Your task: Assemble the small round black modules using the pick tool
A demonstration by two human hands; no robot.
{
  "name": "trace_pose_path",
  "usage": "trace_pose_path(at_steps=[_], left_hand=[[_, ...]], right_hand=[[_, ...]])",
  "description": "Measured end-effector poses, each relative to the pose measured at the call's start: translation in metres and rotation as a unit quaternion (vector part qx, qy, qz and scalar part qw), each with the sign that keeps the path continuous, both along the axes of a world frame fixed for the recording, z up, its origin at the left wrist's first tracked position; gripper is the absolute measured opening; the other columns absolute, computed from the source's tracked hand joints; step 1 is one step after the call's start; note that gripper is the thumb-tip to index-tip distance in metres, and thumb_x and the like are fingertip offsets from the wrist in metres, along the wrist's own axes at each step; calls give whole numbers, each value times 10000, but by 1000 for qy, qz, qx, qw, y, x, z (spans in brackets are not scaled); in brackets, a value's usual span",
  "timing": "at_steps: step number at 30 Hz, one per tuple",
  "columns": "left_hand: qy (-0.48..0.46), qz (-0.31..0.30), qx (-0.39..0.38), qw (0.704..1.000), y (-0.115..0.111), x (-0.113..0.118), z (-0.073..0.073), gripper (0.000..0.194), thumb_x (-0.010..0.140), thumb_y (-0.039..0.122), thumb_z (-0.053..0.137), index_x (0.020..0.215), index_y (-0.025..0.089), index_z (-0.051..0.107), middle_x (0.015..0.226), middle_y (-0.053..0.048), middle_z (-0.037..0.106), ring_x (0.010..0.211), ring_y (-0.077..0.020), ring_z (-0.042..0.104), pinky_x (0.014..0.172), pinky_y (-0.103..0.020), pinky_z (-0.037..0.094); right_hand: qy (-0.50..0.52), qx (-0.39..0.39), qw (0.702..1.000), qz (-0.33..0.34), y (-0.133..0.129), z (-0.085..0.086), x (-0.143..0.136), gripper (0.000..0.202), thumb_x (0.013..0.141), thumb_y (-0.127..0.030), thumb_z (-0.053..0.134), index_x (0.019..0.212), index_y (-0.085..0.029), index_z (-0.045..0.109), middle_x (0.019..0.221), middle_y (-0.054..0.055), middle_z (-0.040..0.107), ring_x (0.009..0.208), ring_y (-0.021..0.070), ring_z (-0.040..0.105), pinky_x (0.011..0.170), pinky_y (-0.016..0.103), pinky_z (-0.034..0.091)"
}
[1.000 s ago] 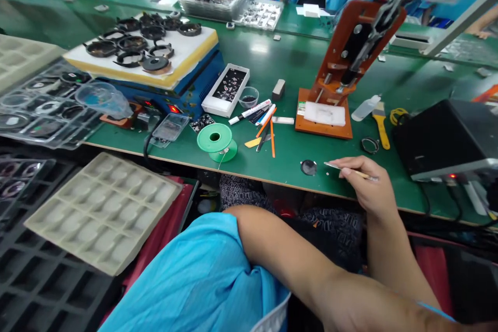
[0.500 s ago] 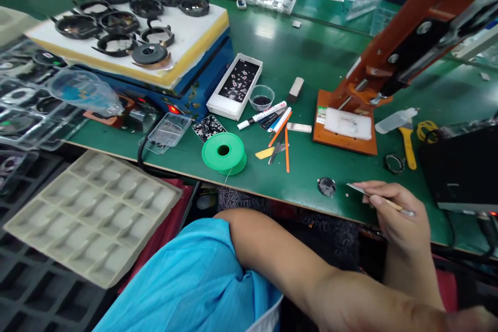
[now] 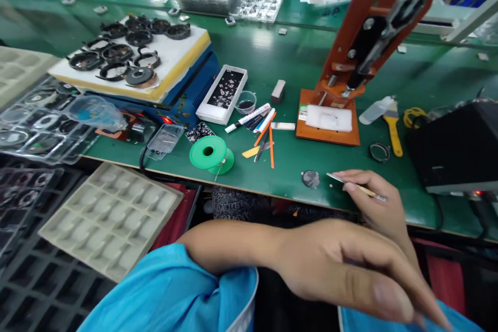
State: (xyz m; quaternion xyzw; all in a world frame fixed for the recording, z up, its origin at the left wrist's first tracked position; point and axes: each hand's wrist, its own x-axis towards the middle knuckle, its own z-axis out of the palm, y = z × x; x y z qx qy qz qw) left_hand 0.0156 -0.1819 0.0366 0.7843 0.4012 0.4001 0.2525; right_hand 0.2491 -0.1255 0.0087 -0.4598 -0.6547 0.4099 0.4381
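Near a dark disc (image 3: 310,179), right grip (image 3: 375,202) pinches a tool (image 3: 365,190), left grip (image 3: 346,264) loosely spread.

Your left forearm (image 3: 237,245) stretched rightward, the left hand (image 3: 334,264) overlapping your right forearm (image 3: 403,245) in view, its thumb (image 3: 385,293) apart from the loosely extended fingers (image 3: 383,257). Your right hand (image 3: 375,199) pointed leftward, its thumb and fingers drawn into a pinch.
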Motion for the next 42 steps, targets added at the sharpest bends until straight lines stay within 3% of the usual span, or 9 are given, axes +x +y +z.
trace_pose_path(at_steps=[5, 9, 11, 14, 19, 24, 31, 36, 42], left_hand=[[16, 24, 23, 999, 31, -34, -5, 469, 1134, 660, 952, 1427, 295, 925, 1277, -137, 926, 1205, -335, 880, 1022, -497, 752], [-19, 53, 85, 995, 37, -45, -26, 234, 1281, 439, 792, 1385, 245, 870, 1191, -101, 932, 1101, -264, 893, 987, -440, 751], [29, 71, 112, 991, 39, -48, -37, 217, 1262, 361, 815, 1432, 229, 842, 1244, -100, 930, 1177, -268, 894, 1043, -451, 757], [111, 79, 114, 984, 44, -54, -47, 331, 1244, 397, 835, 1520, 214, 820, 1363, -141, 912, 1247, -310, 888, 1088, -509, 760], [137, 18, 63, 988, 51, -66, -44, 469, 1230, 515, 879, 1596, 233, 801, 1456, -157, 877, 1355, -342, 859, 1192, -543, 730], [151, -2, 36, 988, 56, -72, -44, 512, 1189, 501, 936, 1606, 231, 810, 1494, -165, 866, 1406, -355, 843, 1233, -553, 715], [138, -9, 32, 990, 60, -67, -46, 346, 1143, 364, 928, 1449, 218, 857, 1451, -145, 902, 1378, -353, 853, 1227, -556, 692], [130, -18, 60, 990, 59, -66, -46, 159, 1182, 251, 806, 1310, 199, 886, 1377, -134, 934, 1297, -326, 882, 1191, -546, 697], [132, 14, 90, 987, 58, -56, -54, 198, 1211, 227, 751, 1260, 190, 940, 1319, -144, 955, 1253, -335, 893, 1144, -566, 709]], right_hand=[[-15, 51, 999, 4, 3, -6, -6, 127, 1107, -240, 875, 1068, -333, 951, 1183, 14, 1026, 1132, 229, 1006, 994, 337, 760], [-5, 94, 996, 3, 7, -12, -11, 129, 1108, -226, 839, 1075, -310, 931, 1180, 30, 1026, 1125, 251, 1007, 982, 369, 767], [-2, 107, 994, 12, 8, -13, -13, 152, 1102, -198, 812, 1080, -306, 917, 1193, 34, 1026, 1128, 257, 1008, 981, 378, 776], [1, 124, 992, 29, 10, -15, -16, 168, 1094, -176, 788, 1078, -307, 891, 1185, 46, 1023, 1123, 284, 1003, 1005, 426, 786], [-6, 150, 988, 37, 11, -20, -19, 160, 1105, -178, 765, 1076, -307, 856, 1180, 61, 1016, 1114, 305, 991, 995, 453, 770], [-29, 160, 986, 38, 12, -22, -18, 148, 1103, -196, 759, 1058, -302, 850, 1156, 64, 1011, 1091, 321, 982, 966, 462, 746], [-41, 160, 985, 38, 11, -19, -15, 135, 1076, -201, 790, 1033, -313, 852, 1145, 37, 1012, 1071, 311, 969, 926, 453, 723], [-64, 181, 981, 30, 4, -18, -20, 126, 1076, -211, 796, 1030, -301, 870, 1141, 50, 1010, 1058, 326, 969, 908, 459, 710], [-65, 156, 985, 20, -5, -15, -19, 128, 1062, -225, 798, 1016, -299, 891, 1123, 41, 1010, 1028, 311, 966, 903, 451, 716]])
